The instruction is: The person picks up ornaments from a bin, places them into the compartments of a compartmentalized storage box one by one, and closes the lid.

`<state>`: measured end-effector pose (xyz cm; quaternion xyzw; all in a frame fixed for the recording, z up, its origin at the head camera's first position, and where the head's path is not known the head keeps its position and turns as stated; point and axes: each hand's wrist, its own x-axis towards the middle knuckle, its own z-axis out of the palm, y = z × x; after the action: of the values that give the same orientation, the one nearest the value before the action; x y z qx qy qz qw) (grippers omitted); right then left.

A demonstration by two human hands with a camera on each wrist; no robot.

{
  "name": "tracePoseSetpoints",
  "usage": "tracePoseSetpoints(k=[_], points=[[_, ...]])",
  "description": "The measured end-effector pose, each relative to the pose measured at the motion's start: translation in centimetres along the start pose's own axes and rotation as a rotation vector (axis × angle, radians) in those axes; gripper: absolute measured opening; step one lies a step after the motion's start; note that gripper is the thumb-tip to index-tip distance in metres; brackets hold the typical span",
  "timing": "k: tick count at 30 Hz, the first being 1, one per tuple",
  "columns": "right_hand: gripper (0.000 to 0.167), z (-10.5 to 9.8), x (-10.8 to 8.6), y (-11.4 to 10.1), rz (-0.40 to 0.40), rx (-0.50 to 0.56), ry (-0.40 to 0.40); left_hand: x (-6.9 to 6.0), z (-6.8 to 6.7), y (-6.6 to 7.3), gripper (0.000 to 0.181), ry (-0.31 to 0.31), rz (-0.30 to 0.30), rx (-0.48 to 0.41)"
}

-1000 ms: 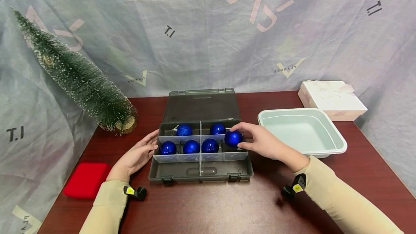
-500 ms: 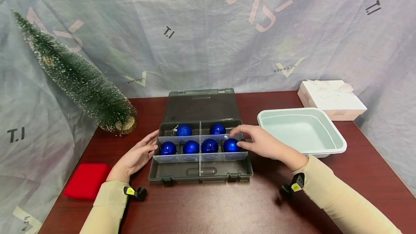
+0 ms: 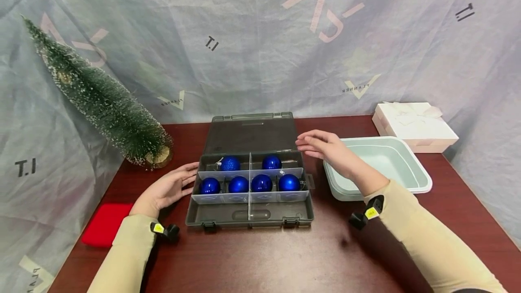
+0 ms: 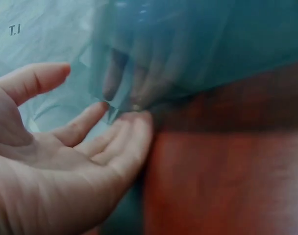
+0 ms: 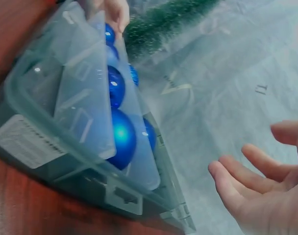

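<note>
On the tabletop, I count six blue balls in one divided case, left hand and right hand loose and empty

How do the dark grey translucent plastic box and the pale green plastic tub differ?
The box is split by plastic dividers; the tub shows one undivided hollow. The box has a lid tipped back; the tub shows none. The box holds six blue balls; none show in the tub. Both stand open on the dark red table.

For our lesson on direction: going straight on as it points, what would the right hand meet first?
Probably the open grey case lid; depth is unclear, so the right hand might pass above.
</note>
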<state>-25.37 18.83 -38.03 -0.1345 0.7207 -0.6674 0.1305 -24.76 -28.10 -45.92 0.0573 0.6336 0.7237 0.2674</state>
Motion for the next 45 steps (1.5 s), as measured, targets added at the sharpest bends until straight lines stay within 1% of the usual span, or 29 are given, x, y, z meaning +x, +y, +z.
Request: tracePoseSetpoints(k=[3, 5, 11, 16, 20, 23, 26, 28, 30, 32, 36, 39, 41, 45], points=[[0.047, -0.5, 0.8, -0.3, 0.045, 0.119, 0.018, 0.5, -0.4, 1.3, 0.056, 0.051, -0.046, 0.05], [0.051, -0.8, 1.4, -0.6, 0.081, 0.185, 0.022, 1.0, -0.6, 2.2, 0.057, 0.087, -0.071, 0.065], [0.061, -1.6, 3.5, -1.1, 0.217, 0.413, 0.015, 3.1, -1.3, 4.6, 0.062, 0.143, -0.103, 0.083], [0.064, -2.1, 5.4, -1.1, 0.318, 0.55, 0.046, 5.4, -1.4, 5.8, 0.062, 0.224, -0.12, 0.049], [0.066, -2.3, 6.9, -0.8, 0.393, 0.611, 0.089, 7.2, -1.3, 6.4, 0.058, 0.328, -0.108, -0.01], [0.066, -2.3, 8.1, -0.5, 0.434, 0.595, 0.14, 8.5, -1.2, 6.7, 0.057, 0.389, -0.103, -0.026], [0.065, -2.3, 9.1, -0.1, 0.457, 0.547, 0.187, 9.4, -1.1, 6.8, 0.057, 0.398, -0.121, -0.023], [0.065, -2.4, 9.6, 0.2, 0.465, 0.504, 0.2, 9.9, -1.1, 6.9, 0.058, 0.392, -0.134, -0.009], [0.066, -2.5, 10.0, 0.5, 0.477, 0.47, 0.203, 10.5, -1.2, 7.0, 0.058, 0.383, -0.148, -0.007], [0.068, -2.5, 10.5, 0.9, 0.494, 0.438, 0.189, 10.7, -1.4, 7.2, 0.059, 0.369, -0.168, -0.003], [0.071, -2.5, 11.3, 1.4, 0.528, 0.406, 0.162, 11.0, -1.5, 7.7, 0.061, 0.323, -0.212, -0.005], [0.073, -2.4, 11.7, 1.7, 0.546, 0.387, 0.145, 11.2, -1.5, 7.9, 0.062, 0.29, -0.241, 0.011], [0.073, -2.4, 11.9, 1.9, 0.554, 0.374, 0.14, 11.3, -1.5, 8.0, 0.063, 0.273, -0.258, 0.023], [0.073, -2.2, 12.2, 2.1, 0.565, 0.351, 0.14, 11.4, -1.7, 8.0, 0.063, 0.252, -0.277, 0.012]])
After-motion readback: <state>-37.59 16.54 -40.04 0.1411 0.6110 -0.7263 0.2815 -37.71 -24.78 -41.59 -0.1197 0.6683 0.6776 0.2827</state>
